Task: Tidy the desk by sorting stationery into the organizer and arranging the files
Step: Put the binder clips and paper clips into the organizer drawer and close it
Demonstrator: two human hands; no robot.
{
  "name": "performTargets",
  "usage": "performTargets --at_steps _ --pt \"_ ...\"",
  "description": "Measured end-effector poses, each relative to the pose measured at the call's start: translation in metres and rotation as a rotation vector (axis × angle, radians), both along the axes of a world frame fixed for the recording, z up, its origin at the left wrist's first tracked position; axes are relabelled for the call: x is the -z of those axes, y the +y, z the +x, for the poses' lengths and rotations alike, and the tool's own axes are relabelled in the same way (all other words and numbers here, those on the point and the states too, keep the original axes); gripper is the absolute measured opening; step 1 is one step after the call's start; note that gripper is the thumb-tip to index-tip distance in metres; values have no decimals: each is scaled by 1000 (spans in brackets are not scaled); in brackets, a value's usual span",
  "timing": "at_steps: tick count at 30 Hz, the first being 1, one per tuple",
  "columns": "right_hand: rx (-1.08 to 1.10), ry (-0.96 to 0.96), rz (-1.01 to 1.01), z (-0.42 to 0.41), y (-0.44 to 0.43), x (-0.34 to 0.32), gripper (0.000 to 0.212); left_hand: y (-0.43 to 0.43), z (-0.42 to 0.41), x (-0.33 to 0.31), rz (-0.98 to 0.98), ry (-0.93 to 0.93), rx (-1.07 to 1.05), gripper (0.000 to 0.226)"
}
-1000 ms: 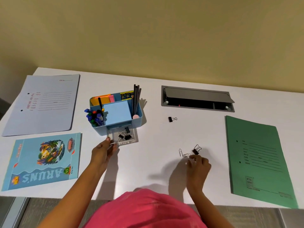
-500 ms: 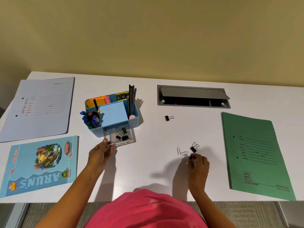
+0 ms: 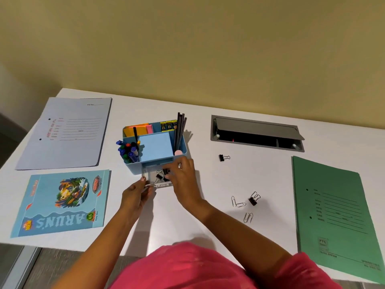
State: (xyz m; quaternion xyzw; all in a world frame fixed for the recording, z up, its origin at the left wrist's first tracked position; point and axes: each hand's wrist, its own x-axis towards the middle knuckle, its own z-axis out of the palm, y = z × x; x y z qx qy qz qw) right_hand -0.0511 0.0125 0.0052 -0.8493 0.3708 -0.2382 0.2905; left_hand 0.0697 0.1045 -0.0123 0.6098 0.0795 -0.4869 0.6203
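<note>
Fingers (image 3: 180,164) of the right hand (image 3: 184,180) bunch over the binder clips (image 3: 163,175) in the clear drawer (image 3: 149,176) of the organizer (image 3: 133,168); whether they pinch one I cannot tell. The left hand (image 3: 135,195) pinches the drawer's front lip. Light, stiff and springy, probably; each is best taken by its black body. Two more, black with wire handles, lie loose on the desk (image 3: 208,184), one beside the paper clips (image 3: 238,202).
</note>
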Motion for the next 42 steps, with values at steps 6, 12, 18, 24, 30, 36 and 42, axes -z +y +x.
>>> performTargets --at_steps 6,12,18,24,30,36,42 --pt "-14 38 20 8 8 4 32 2 -2 -4 -17 -27 19 26" --pt "119 -65 100 -25 -4 -3 21 2 0 -3 -31 13 12 25" --pt "427 -128 16 -114 -21 28 16 3 2 -2 -47 33 16 22" --pt "774 125 78 -193 -26 59 21 3 3 1 -58 47 14 22" --pt "851 176 230 -205 -32 64 12 4 2 -2 -47 41 22 31" --pt "877 192 216 -193 -39 65 11 3 3 -2 -37 46 9 36" --pt "995 28 233 -179 -44 63 27 3 2 -1 -37 50 7 35"
